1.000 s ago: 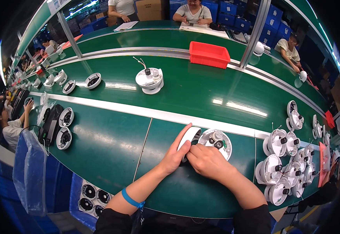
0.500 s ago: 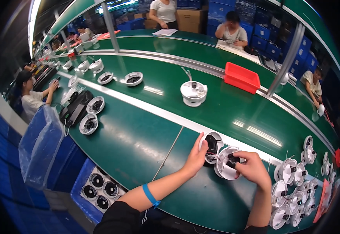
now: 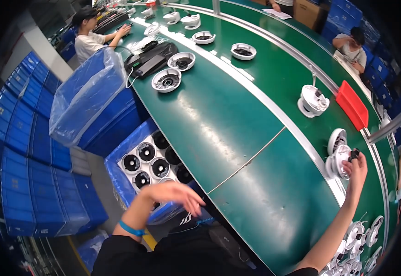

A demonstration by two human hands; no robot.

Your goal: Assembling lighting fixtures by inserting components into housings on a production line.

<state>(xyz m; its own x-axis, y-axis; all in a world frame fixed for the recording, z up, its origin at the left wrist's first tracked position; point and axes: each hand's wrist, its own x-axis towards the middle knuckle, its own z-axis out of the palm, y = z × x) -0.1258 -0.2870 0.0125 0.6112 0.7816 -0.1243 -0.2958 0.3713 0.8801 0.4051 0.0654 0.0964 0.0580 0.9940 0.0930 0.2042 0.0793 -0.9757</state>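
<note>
Over at the right, my right hand (image 3: 358, 171) grips a white round housing (image 3: 340, 163) by the black part on its top. The unit sits at the pale strip edging the green conveyor, and its second white ring-shaped half (image 3: 337, 140) leans just beyond it. My left hand (image 3: 175, 193), slightly blurred, hovers with extended fingers near the bench's front edge and holds nothing. Below and beside it stands a lined blue bin (image 3: 117, 181). Inside are several white round parts with black centres (image 3: 159, 167), some hidden behind the hand and the bench edge.
Two white rings with black insides (image 3: 167, 80) lie on the green bench (image 3: 219, 138). Further units ride the conveyor near a red tray (image 3: 352, 106). Many finished-looking housings (image 3: 354, 239) cluster lower right. A co-worker (image 3: 90, 39) sits far left; blue crates (image 3: 30, 193) stack at left.
My left hand has let go of the ring-shaped half and swung left to the bin. My right hand has set the unit further over at the conveyor. The view has turned left.
</note>
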